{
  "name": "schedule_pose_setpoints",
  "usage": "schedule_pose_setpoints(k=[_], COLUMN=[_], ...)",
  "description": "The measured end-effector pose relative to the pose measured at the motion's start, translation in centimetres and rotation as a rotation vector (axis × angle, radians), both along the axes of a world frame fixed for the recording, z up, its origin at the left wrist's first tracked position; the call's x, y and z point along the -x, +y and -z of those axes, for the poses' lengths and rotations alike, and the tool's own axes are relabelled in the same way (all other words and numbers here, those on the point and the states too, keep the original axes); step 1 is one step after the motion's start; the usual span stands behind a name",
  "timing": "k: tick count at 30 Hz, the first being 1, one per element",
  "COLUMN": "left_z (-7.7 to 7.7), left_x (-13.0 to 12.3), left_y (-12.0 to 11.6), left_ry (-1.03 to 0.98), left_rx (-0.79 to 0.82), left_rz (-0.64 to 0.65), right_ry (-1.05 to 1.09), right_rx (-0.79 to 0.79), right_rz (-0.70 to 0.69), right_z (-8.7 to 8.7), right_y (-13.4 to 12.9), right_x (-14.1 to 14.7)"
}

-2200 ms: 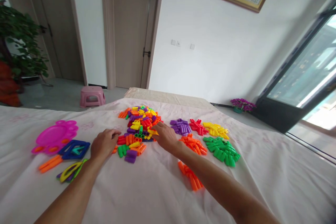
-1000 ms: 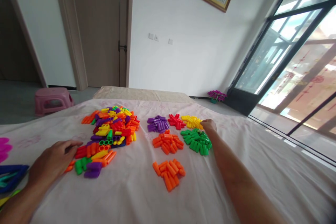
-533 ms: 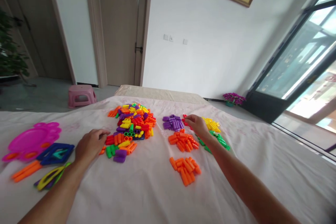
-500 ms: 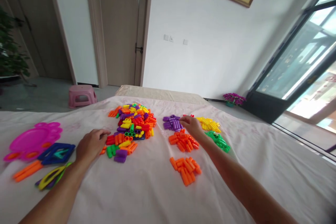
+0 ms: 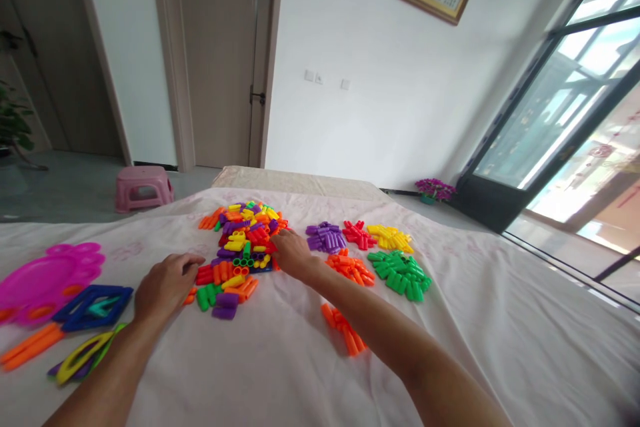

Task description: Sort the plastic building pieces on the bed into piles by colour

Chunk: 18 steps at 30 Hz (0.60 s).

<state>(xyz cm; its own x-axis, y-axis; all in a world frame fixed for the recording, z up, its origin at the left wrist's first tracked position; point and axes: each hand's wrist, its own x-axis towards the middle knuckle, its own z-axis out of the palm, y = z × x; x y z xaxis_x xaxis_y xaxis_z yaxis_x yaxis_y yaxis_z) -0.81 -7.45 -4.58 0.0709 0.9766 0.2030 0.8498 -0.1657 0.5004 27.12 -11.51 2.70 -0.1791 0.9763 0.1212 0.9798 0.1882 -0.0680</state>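
A mixed pile of small plastic tube blocks point(image 5: 240, 233) in several colours lies on the cloth-covered table. At the pile's right edge is my right hand point(image 5: 295, 255), its fingers bent down among red and orange blocks. Whether a block is between those fingertips is hidden. My left hand point(image 5: 165, 288) rests on the cloth left of the pile, fingers loosely curved with a gap to the thumb, close to some red blocks point(image 5: 205, 274). Sorted by colour on the right are purple blocks point(image 5: 326, 238), red blocks point(image 5: 359, 235), yellow blocks point(image 5: 391, 238), green blocks point(image 5: 400, 273) and orange blocks point(image 5: 351, 269).
Another orange group point(image 5: 345, 330) lies nearer, partly behind my right forearm. At left are a pink plate-like piece point(image 5: 45, 277), a blue square frame point(image 5: 93, 307), orange sticks point(image 5: 33, 345) and a yellow oval ring point(image 5: 83, 357). A pink stool point(image 5: 144, 188) stands beyond the table.
My right hand has moved left from the purple and red groups to the mixed pile, uncovering the red group. My left hand stays beside the pile. The view has shifted slightly.
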Motion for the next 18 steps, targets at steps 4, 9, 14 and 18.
schedule_pose_setpoints(k=[4,9,14,18], left_z=[0.0,0.6,0.8,0.7], left_x=[0.1,0.4,0.4,0.3], left_y=[0.0,0.4,0.6,0.6], left_ry=[0.001,-0.004,-0.012,-0.005], left_rx=[0.014,0.005,-0.019,-0.016], left_rz=[0.001,0.007,0.011,0.007], right_ry=[0.208,0.513,0.524,0.457], right_rx=[-0.080,-0.220,-0.287,-0.260], right_rz=[0.004,0.302,0.631,0.690], right_z=[-1.0,-1.0,0.2,1.2], right_y=[-0.9,-1.4,-2.0,-2.3], right_x=[-3.0,-13.6,-24.7,-28.6])
